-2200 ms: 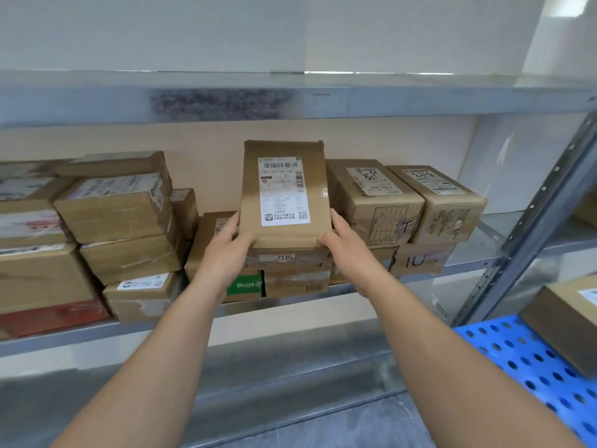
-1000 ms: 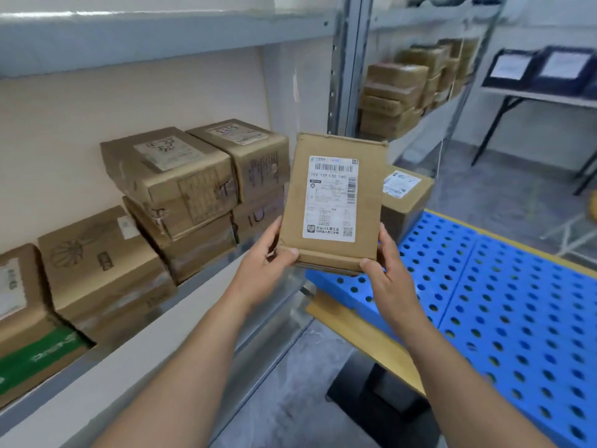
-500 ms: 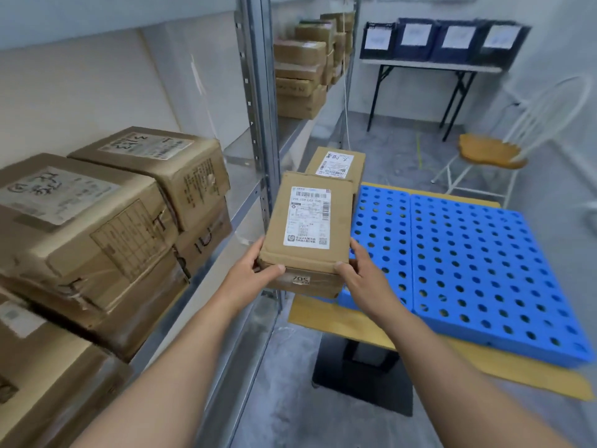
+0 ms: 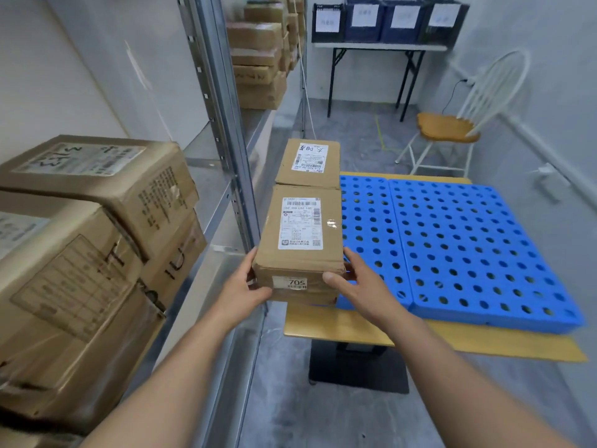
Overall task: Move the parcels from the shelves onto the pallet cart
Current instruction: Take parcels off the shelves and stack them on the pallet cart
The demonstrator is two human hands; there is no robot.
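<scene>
A brown cardboard parcel (image 4: pixel 302 240) with a white shipping label and a "705" sticker lies flat at the near left corner of the blue perforated pallet (image 4: pixel 468 247). My left hand (image 4: pixel 245 286) grips its near left corner and my right hand (image 4: pixel 352 282) grips its near right corner. A second labelled parcel (image 4: pixel 308 163) rests on the pallet directly behind it, touching its far edge. Whether the held parcel rests fully on the pallet I cannot tell. More brown parcels (image 4: pixel 97 227) are stacked on the metal shelf at left.
The pallet sits on a yellow cart deck (image 4: pixel 420 334) with a dark base. A steel shelf upright (image 4: pixel 223 124) stands just left of the parcels. Further shelf parcels (image 4: pixel 258 63), a folding table with dark bins (image 4: pixel 387 24) and a white chair (image 4: pixel 452 124) stand behind.
I turned right from the shelf and carried the parcel over, lowering it flat onto the pallet's near left corner, right behind the parcel lying there. Both hands keep their hold.
</scene>
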